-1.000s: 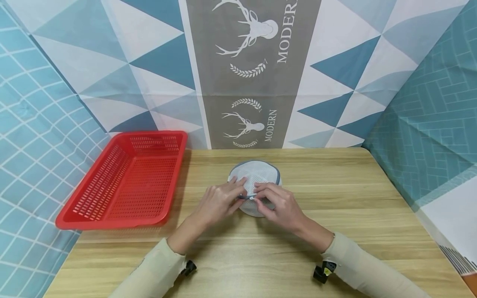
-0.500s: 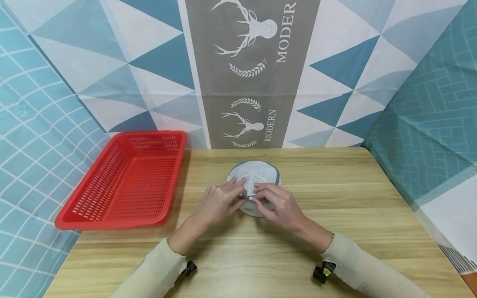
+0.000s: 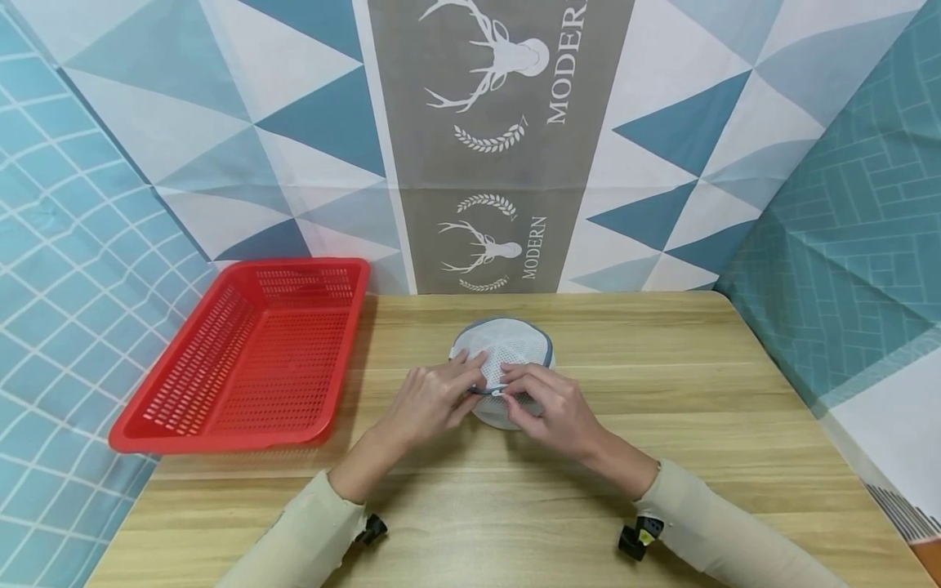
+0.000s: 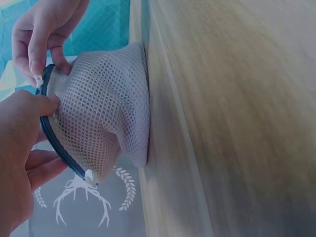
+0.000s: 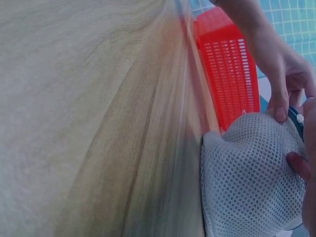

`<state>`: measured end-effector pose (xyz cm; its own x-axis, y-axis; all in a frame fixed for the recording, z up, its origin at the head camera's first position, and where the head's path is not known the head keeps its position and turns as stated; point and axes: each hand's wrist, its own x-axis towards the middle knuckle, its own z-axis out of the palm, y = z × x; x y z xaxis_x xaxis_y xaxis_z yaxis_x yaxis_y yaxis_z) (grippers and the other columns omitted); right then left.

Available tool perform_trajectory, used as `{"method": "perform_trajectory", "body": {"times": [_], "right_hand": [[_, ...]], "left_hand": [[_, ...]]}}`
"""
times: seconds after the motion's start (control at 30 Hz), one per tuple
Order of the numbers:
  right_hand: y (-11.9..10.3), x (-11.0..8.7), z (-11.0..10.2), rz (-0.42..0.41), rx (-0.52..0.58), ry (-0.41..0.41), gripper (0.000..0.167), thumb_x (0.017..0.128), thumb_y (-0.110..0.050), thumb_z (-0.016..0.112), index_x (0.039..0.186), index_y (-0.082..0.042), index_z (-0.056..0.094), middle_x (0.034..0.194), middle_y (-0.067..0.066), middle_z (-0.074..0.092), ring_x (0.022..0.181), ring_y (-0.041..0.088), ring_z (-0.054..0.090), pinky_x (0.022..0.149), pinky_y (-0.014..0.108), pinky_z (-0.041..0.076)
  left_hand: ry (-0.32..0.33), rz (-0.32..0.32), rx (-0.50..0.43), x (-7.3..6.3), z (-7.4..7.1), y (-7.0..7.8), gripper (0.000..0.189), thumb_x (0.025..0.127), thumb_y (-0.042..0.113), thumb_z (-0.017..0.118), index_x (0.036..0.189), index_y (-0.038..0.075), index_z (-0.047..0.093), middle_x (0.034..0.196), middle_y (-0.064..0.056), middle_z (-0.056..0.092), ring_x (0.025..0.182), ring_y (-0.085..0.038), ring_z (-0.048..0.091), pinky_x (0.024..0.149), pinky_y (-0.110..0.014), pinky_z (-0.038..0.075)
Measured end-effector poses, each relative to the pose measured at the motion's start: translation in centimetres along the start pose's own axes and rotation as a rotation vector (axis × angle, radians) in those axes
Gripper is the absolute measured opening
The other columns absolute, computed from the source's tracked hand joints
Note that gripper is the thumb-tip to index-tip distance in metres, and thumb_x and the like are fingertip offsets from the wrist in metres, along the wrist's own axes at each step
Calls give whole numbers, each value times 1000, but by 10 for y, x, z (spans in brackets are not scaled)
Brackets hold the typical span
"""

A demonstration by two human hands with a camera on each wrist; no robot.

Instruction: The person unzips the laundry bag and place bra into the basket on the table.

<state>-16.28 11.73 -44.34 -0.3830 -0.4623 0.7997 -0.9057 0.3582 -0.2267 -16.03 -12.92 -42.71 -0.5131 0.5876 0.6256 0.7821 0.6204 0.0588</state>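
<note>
While the left hand grips the mesh bag at twelve o'clock on the table, the right hand pinches its zip pull, barely visible, fingers hiding the near rim.

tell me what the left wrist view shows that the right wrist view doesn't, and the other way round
Only the left wrist view shows the white antler print.

Only the right wrist view shows the red basket.

Both show the mesh bag with its dark blue edging, the left hand, the right hand and the wooden table.
</note>
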Motion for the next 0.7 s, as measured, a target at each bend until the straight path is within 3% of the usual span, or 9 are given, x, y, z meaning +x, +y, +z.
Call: {"method": "perform_trajectory", "body": {"times": [0.2,0.43,0.7], "right_hand": [[-1,1,-1,1,-3,2,4,97,-3,79,94,-6,77,106,10,85,109,31,86,94,36,70],[-4,2,-2,64,-28,-34,9,91,-1,83,94,-6,78,107,8,85,113,29,86,97,38,69],[-5,2,-4,68,-37,-40,9,89,-1,83,94,-7,78,107,8,86,114,29,86,98,38,69]], "left_hand": [[-9,-2,29,0,-1,1,25,89,16,95,98,16,72,136,-17,82,117,-41,84,48,-16,25],[20,5,128,0,-1,4,30,87,24,99,97,17,71,133,-15,84,108,-39,87,44,-29,48],[23,0,107,0,0,5,30,86,22,99,95,17,72,132,-17,83,104,-39,87,50,-35,59]]}}
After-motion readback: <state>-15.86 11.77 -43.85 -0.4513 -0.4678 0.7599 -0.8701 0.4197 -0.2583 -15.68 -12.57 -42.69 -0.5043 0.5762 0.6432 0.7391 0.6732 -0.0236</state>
